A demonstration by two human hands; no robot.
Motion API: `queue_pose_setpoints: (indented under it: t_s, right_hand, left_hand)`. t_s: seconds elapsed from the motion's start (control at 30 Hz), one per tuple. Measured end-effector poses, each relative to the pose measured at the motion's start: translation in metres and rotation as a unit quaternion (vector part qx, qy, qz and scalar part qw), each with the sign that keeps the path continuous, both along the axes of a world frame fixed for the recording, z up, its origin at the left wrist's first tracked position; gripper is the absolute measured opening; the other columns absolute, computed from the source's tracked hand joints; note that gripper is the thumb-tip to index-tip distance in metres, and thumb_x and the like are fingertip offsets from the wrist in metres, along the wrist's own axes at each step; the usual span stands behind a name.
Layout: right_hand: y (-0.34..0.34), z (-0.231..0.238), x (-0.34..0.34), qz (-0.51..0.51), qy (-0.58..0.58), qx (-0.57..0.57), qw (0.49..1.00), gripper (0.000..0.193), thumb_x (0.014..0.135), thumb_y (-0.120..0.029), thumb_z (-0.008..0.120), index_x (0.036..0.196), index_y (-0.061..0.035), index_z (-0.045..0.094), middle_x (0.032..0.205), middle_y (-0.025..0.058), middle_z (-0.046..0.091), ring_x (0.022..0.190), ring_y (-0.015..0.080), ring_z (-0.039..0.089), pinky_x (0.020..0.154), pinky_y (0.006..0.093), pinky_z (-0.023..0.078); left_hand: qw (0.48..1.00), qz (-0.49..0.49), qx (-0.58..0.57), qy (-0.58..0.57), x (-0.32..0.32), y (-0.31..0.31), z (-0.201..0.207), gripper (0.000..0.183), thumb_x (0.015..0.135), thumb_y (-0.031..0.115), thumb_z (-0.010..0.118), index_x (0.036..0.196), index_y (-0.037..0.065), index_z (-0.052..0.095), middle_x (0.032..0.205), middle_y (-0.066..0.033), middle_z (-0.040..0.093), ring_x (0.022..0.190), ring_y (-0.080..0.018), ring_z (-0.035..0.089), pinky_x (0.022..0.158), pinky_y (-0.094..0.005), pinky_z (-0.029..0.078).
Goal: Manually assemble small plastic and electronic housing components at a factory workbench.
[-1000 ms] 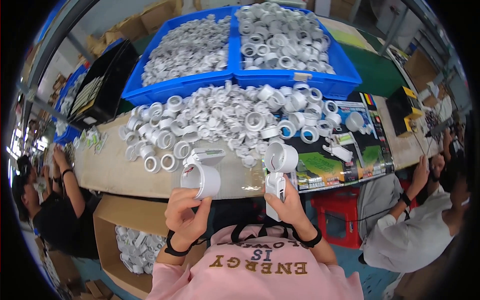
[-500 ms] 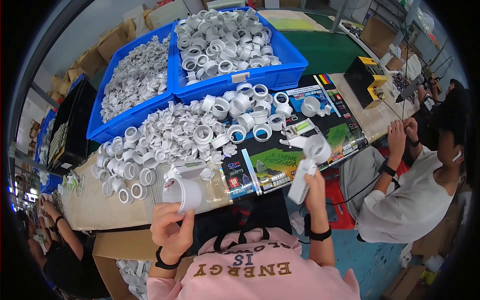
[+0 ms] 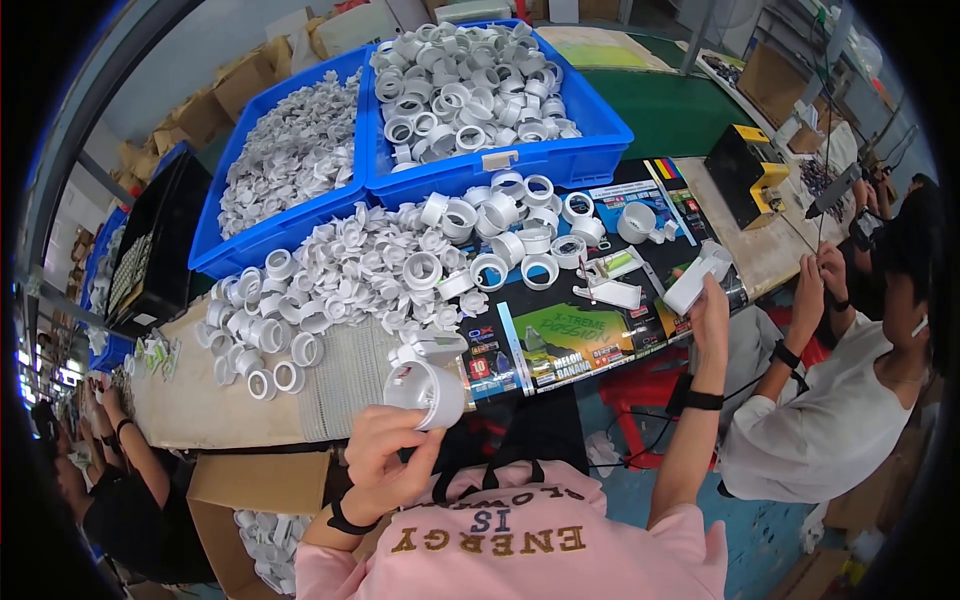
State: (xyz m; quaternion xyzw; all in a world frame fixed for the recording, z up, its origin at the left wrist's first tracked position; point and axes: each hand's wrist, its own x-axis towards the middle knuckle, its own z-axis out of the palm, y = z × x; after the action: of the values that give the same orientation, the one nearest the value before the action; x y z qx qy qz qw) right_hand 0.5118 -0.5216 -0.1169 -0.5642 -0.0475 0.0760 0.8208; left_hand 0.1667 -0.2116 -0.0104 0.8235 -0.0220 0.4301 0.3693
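Note:
In my left hand (image 3: 388, 462), fingers and thumb pinch the lower rim of a white plastic cup-shaped part (image 3: 440, 398), which has a flat handle piece on its far side. It is held at the table's near edge, its open mouth tilted toward me. Farther right, my right hand (image 3: 710, 318) is closed around a white plastic part with a flat handle (image 3: 690, 287), above the printed sheet (image 3: 560, 335). Between the hands, flat white parts with thin wires (image 3: 612, 290) lie on that sheet. White rings (image 3: 540, 270) and small petal-shaped pieces (image 3: 365, 265) are heaped beyond my left hand.
Two blue bins stand at the back: one of small white pieces (image 3: 290, 150), one of white rings (image 3: 470, 90). A black-and-yellow device (image 3: 745, 178) is at the right. Below the left edge is an open cardboard box (image 3: 225, 510). A co-worker (image 3: 810, 410) sits at right.
My right hand has moved right and away from me with its white part. My left hand, still pinching the cup-shaped part, has shifted slightly right. The view has shifted a little.

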Motion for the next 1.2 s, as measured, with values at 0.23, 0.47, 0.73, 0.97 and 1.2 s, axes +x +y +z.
queue_pose_setpoints:
  t_s: [0.23, 0.47, 0.73, 0.97, 1.2]
  right_hand:
    - [-0.011, -0.010, 0.017, -0.270, -0.138, -0.603, 0.738, 0.040, 0.089, -0.027, 0.061, 0.107, 0.0076, 0.052, 0.086, 0.0109, 0.059, 0.075, 0.0180, 0.062, 0.068, 0.0321, 0.050]
    - [0.049, 0.048, -0.094, 0.015, -0.177, -0.318, 0.931, 0.046, 0.085, -0.018, 0.063, 0.124, 0.0007, 0.048, 0.110, 0.0098, 0.058, 0.094, 0.0188, 0.058, 0.076, 0.0342, 0.047]
    - [0.087, 0.055, -0.145, 0.442, -0.152, -0.086, 0.880, 0.077, 0.077, -0.021, 0.072, 0.140, 0.0002, 0.034, 0.138, 0.0131, 0.043, 0.130, 0.0222, 0.037, 0.104, 0.0370, 0.031]
    - [0.078, 0.023, -0.161, 0.455, -0.043, -0.028, 0.889, 0.069, 0.082, -0.019, 0.070, 0.138, 0.0044, 0.036, 0.127, 0.0127, 0.051, 0.113, 0.0189, 0.052, 0.096, 0.0326, 0.041]
    - [0.068, 0.035, -0.171, 0.197, -0.074, -0.071, 0.975, 0.046, 0.090, -0.028, 0.060, 0.121, 0.0033, 0.047, 0.081, 0.0045, 0.054, 0.065, 0.0088, 0.048, 0.058, 0.0235, 0.041]
  left_hand:
    - [0.999, -0.043, 0.018, 0.025, 0.009, -0.010, 0.003, 0.032, 0.063, -0.010, 0.074, 0.085, 0.005, 0.057, 0.089, -0.0103, 0.065, 0.073, -0.0211, 0.059, 0.066, -0.0302, 0.045]
    - [0.989, -0.140, 0.045, 0.036, 0.034, -0.019, -0.009, 0.026, 0.061, -0.010, 0.071, 0.083, 0.003, 0.065, 0.090, -0.0093, 0.069, 0.072, -0.0221, 0.061, 0.063, -0.0293, 0.050]
    - [0.959, -0.264, -0.084, 0.068, 0.046, -0.032, -0.008, 0.019, 0.066, -0.009, 0.067, 0.082, 0.001, 0.065, 0.088, -0.0090, 0.068, 0.077, -0.0249, 0.061, 0.065, -0.0325, 0.050]
    - [0.933, -0.316, -0.153, 0.077, 0.045, -0.026, -0.010, 0.015, 0.069, -0.007, 0.068, 0.080, 0.002, 0.065, 0.090, -0.0075, 0.068, 0.082, -0.0237, 0.061, 0.070, -0.0329, 0.050]
    - [0.979, -0.183, -0.013, 0.089, 0.068, -0.025, -0.020, 0.038, 0.071, -0.001, 0.072, 0.105, 0.003, 0.057, 0.111, -0.0139, 0.060, 0.104, -0.0303, 0.055, 0.090, -0.0390, 0.042]
